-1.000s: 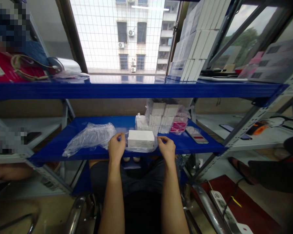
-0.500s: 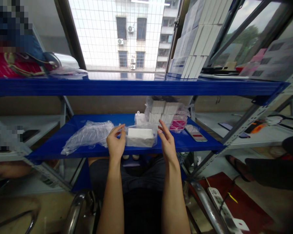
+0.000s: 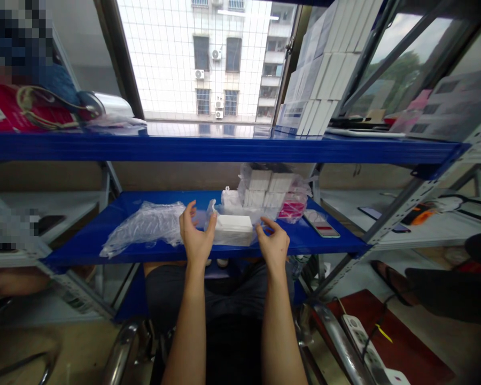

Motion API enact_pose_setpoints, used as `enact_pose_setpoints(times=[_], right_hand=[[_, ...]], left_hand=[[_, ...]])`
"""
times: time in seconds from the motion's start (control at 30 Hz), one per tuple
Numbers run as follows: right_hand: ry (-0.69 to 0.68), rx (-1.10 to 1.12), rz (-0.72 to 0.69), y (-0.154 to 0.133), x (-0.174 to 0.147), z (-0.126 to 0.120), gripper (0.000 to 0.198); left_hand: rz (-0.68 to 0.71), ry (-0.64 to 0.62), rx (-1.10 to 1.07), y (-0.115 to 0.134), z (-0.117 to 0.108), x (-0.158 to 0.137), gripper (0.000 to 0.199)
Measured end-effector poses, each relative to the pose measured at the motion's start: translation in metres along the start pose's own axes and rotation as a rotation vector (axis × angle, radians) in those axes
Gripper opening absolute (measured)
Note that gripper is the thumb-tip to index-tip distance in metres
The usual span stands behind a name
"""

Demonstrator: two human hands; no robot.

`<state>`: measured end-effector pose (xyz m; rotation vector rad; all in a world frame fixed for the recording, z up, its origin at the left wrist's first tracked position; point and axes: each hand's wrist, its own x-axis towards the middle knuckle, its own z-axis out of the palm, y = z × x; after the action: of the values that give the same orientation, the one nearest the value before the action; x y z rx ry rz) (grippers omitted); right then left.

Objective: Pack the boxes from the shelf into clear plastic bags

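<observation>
1. Right, centre of the desk (image 3: 92, 238), near its front edge: the white stack (image 3: 234, 230) sits flat between two hands, loose clear film (image 3: 260, 214) around it and one crumpled peak rising at its left end.

2. Left hand (image 3: 196, 240) first: grip wide, thumb well apart from the fingers, thumb tip at the stack's left end beside that peak. Whether it presses on film, I cannot tell.

3. Over to the right hand (image 3: 273, 246): grip narrow, finger and thumb bent in at the film's right side. A pinch? Too small to call.

4. Handling this well, I'd say, means light fingertips, both ends worked evenly, the film drawn snug without dragging the stack askew; thin film like this probably creases or tears if yanked.

5. And what a change from half a second ago! The left hand has tipped inward and spread, its thumb now further over the stack's end; the right, fingers raised then, has curled them down. That left peak of film stands taller, too.

6. Further out: a heap of clear plastic (image 3: 144, 230) to the left, a wrapped bundle (image 3: 264, 187) just behind, a pink pack (image 3: 292, 207) beside that, and a phone (image 3: 323, 224) lying at the right.
</observation>
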<state>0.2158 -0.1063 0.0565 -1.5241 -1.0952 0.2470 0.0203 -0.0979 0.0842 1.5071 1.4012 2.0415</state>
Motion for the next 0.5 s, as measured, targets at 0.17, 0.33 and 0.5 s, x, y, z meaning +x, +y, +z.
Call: enact_pose_setpoints(times=[0.17,0.33,0.5], right_hand=[[0.075,0.261,-0.015,-0.006,0.000,-0.001,0.049],[0.192,0.456,-0.083,-0.006,0.001,0.004,0.040],[0.253,0.422,-0.065,-0.001,0.005,0.001,0.047]], left_hand=[[0.052,-0.213,0.067,-0.007,0.003,-0.002,0.033],[0.072,-0.180,0.030,-0.006,0.013,-0.006,0.013],[0.098,-0.159,-0.231,0.003,0.011,-0.004,0.015]])
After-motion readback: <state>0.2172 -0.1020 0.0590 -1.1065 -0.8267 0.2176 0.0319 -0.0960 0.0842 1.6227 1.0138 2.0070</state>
